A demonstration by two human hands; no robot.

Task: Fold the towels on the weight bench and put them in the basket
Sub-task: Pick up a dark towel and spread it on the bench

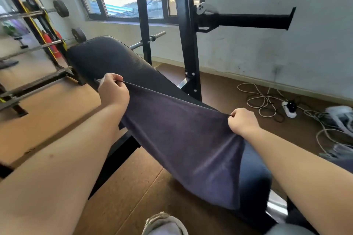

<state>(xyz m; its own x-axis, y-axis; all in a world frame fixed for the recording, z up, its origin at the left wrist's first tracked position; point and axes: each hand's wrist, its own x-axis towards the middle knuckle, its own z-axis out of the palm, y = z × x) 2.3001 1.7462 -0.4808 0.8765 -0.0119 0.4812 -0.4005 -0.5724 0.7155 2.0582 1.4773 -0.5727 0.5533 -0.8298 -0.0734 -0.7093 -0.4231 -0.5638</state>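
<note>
A dark purple-grey towel (177, 139) is stretched over the black padded weight bench (107, 57), its near end hanging down toward me. My left hand (113, 89) pinches the towel's far left corner above the bench pad. My right hand (242, 121) pinches the far right corner, out past the bench's right side. The top edge runs taut between the two hands. A darker blue cloth (254, 177) shows under the towel's right edge. No basket is in view.
A black rack upright (188, 44) with a side bar (248, 19) stands behind the bench. Barbells and plates on a rack (38, 17) fill the left. White cables and a power strip (288, 108) lie on the brown floor at right. My knee (164, 223) shows at the bottom.
</note>
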